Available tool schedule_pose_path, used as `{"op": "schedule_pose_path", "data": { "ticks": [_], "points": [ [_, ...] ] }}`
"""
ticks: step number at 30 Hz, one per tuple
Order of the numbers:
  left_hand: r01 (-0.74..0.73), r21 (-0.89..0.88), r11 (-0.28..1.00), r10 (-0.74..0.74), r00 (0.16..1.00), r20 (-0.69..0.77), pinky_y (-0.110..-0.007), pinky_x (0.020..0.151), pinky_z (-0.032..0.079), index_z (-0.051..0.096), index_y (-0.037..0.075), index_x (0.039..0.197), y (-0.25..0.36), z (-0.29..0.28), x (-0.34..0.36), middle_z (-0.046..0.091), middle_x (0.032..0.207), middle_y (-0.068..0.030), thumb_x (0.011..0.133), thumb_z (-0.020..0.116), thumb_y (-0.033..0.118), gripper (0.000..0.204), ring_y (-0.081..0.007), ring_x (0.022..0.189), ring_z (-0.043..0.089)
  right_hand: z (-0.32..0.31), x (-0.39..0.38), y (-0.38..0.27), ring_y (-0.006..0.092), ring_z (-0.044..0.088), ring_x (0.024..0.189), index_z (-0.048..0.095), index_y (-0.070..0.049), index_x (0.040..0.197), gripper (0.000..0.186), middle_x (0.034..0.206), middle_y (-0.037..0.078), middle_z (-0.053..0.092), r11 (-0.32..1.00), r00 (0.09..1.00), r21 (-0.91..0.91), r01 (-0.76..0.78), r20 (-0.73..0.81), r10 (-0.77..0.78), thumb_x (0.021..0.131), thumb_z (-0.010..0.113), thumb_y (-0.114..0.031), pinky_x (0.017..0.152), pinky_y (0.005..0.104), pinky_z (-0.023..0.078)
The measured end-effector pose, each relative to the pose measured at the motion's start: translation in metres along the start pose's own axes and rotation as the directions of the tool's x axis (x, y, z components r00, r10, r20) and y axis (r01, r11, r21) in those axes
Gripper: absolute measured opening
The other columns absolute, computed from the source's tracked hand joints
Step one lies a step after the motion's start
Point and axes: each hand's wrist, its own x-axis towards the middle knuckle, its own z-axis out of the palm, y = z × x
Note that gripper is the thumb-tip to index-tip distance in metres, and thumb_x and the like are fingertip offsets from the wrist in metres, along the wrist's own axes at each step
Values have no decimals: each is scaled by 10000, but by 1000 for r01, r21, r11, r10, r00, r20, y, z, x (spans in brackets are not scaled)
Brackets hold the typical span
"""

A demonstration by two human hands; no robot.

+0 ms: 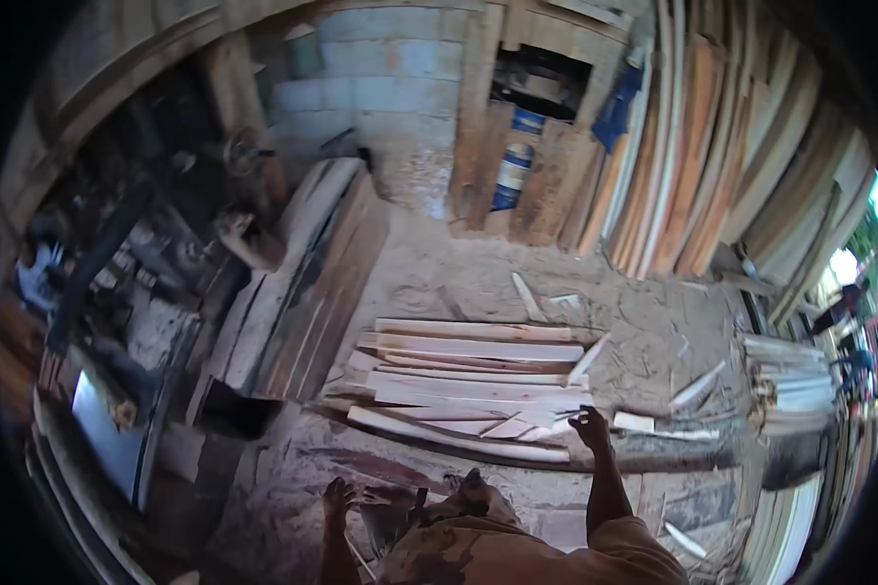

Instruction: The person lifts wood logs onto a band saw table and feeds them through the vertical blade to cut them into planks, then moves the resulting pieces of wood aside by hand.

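My right hand (589, 429) reaches forward near the right end of a pile of pale boards (483, 392) on the ground. Its fingers look slightly bent and apart, with nothing visible in them; whether they touch the wood is too small to tell. Held low beside my body, my left hand (338, 495) is open, its fingers raised and empty. Between my feet and the pile lies a long curved slab (458, 437). A short loose strip (588, 359) leans across the boards' right ends.
Left of the pile stands a long wooden bench (288, 268) beside dark machinery (234, 156). Tall planks (683, 146) lean on the back right wall, near a blue barrel (513, 171). Stacked boards (788, 385) lie far right. Offcuts (698, 388) litter the dusty floor.
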Motion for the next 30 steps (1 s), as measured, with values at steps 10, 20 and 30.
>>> {"op": "schedule_pose_path", "data": {
  "ticks": [10,20,30],
  "points": [
    [33,-184,982,-117,877,-466,-273,644,492,547,-20,1124,-97,-99,-81,640,902,-124,845,544,320,440,-170,752,612,360,-58,-185,178,635,772,574,-50,1125,402,948,112,638,823,82,323,468,911,-404,801,628,-281,624,328,511],
    [144,-634,760,-567,623,-539,-345,509,431,540,78,1068,-181,-136,-121,644,824,-72,847,531,303,315,-180,625,594,455,-18,-420,116,597,595,599,-49,1037,291,761,52,634,923,292,105,370,930,-223,790,616,-203,470,254,463],
    [-68,-600,797,-389,702,-596,-319,602,471,514,47,1164,-7,-214,0,631,987,-113,868,502,316,400,-199,773,611,583,-66,-552,127,632,681,661,-74,953,294,822,58,673,566,-109,336,753,911,-397,796,589,-311,661,264,483]
  ]
}}
